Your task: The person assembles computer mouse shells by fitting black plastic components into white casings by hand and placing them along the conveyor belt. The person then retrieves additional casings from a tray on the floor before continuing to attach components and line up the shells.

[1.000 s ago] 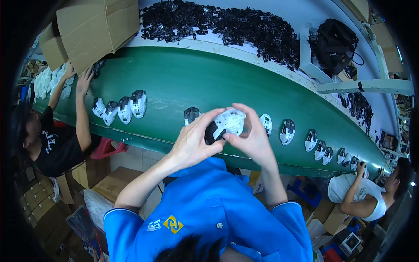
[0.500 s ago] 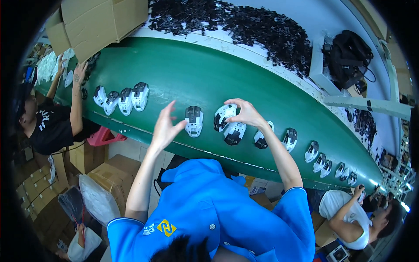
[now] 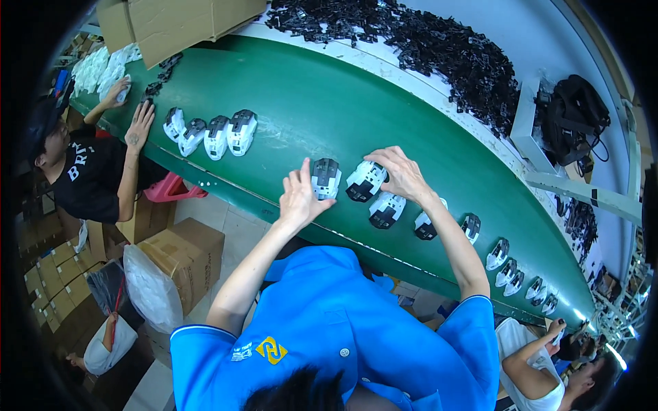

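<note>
My right hand (image 3: pixel 403 175) grips a black-and-white computer mouse shell (image 3: pixel 365 182), fingers over its far edge and thumb at its right side. Just below it lies another mouse shell (image 3: pixel 388 209), partly under my wrist's side. My left hand (image 3: pixel 300 200) is open beside a third mouse shell (image 3: pixel 326 178), its fingers along the left edge and its thumb by the near end. Whether it touches that shell I cannot tell. All rest on the green conveyor belt (image 3: pixel 288 89). Another shell (image 3: pixel 425 225) is partly hidden by my right forearm.
Several mouse shells (image 3: pixel 241 132) stand in a row at left, and more (image 3: pixel 498 253) trail off to the right. Black small parts (image 3: pixel 452 61) heap on the far ledge. A cardboard box (image 3: pixel 185 20) stands far left. Co-workers sit left (image 3: pixel 89 171) and right (image 3: pixel 541 363).
My left hand has closed in on the shell beside it. My right hand remains on its shell, which has turned slightly. The view has shifted. The left co-worker's hands have moved apart.
</note>
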### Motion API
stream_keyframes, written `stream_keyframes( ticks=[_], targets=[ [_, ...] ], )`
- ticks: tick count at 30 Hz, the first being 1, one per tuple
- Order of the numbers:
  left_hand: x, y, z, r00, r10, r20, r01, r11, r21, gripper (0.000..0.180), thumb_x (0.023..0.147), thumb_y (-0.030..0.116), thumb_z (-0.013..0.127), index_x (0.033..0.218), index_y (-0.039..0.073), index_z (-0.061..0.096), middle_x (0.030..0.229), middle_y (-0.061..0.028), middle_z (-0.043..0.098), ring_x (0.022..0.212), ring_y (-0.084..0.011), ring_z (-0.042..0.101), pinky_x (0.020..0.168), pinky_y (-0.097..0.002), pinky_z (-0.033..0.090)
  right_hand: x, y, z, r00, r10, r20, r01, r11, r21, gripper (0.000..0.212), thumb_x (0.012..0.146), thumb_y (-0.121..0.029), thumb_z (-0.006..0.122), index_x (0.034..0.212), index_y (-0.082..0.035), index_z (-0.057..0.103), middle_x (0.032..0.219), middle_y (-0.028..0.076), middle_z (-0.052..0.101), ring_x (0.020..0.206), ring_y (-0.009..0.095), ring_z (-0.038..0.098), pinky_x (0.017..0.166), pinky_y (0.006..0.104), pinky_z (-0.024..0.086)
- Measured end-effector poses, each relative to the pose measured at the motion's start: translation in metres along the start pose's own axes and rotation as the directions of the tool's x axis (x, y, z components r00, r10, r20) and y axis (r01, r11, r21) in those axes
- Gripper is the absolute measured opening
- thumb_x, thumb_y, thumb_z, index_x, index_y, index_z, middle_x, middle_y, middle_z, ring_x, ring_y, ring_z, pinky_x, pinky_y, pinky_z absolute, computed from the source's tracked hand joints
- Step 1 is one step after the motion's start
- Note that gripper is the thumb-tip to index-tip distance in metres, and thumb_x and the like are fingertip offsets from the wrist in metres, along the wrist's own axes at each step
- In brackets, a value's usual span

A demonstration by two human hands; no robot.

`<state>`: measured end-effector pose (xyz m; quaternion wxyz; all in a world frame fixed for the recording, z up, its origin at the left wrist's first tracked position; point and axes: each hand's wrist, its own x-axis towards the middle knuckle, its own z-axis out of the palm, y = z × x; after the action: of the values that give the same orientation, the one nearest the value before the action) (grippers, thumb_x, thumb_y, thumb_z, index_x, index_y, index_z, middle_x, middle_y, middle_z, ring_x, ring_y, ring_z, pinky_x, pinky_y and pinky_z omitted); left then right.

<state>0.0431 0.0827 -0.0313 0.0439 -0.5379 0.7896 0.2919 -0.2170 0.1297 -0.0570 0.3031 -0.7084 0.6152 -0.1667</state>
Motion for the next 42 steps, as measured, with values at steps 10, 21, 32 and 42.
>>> stream_keyframes(
  ticks=[10,21,32,42],
  targets=[
    [0.027,-0.058,-0.014,0.982,-0.061,-0.178,0.063,0.998,0.009,0.1,0.063,0.034,0.079,0.141,0.003,0.025,0.111,-0.0197,0.05,0.101,-0.0382,0.053,0.078,-0.0463,0.051,0.018,-0.03,0.018,0.989,-0.024,0.144,0.055,0.974,-0.22,0.073,0.051,-0.009,0.083,0.12,-0.018,0.059,0.126,0.011,0.047,0.114,0.03,0.046,0.092,0.0421,0.044],
    [0.022,-0.108,-0.084,0.983,-0.17,-0.069,0.156,0.972,-0.175,0.094,0.07,0.03,0.075,0.143,0.005,0.023,0.119,-0.0212,0.053,0.102,-0.0392,0.056,0.082,-0.0459,0.049,0.283,0.013,-0.025,0.85,-0.076,-0.521,-0.027,0.982,-0.187,0.029,0.075,0.0,0.057,0.103,-0.007,0.061,0.099,0.013,0.058,0.094,0.032,0.057,0.075,0.0438,0.05],
    [0.087,-0.149,-0.085,0.734,0.652,0.19,-0.678,0.722,0.138,0.054,0.075,0.001,0.054,0.127,0.014,0.05,0.129,-0.0063,0.049,0.119,-0.0262,0.044,0.089,-0.038,0.041,0.384,0.019,-0.032,0.845,-0.187,-0.501,-0.017,0.927,-0.374,0.02,0.078,-0.011,0.059,0.094,-0.013,0.071,0.095,0.01,0.067,0.09,0.028,0.062,0.074,0.0385,0.054],
    [0.071,-0.123,-0.134,0.973,0.083,0.215,0.11,0.651,-0.751,0.061,0.076,0.014,0.067,0.128,-0.002,0.039,0.119,-0.0113,0.053,0.102,-0.0198,0.056,0.073,-0.0314,0.052,0.303,-0.07,-0.102,0.853,0.449,-0.264,0.018,0.48,0.877,0.038,0.093,-0.018,0.055,0.129,-0.008,0.053,0.105,0.008,0.057,0.086,0.016,0.062,0.056,0.0268,0.059]
  ],
)
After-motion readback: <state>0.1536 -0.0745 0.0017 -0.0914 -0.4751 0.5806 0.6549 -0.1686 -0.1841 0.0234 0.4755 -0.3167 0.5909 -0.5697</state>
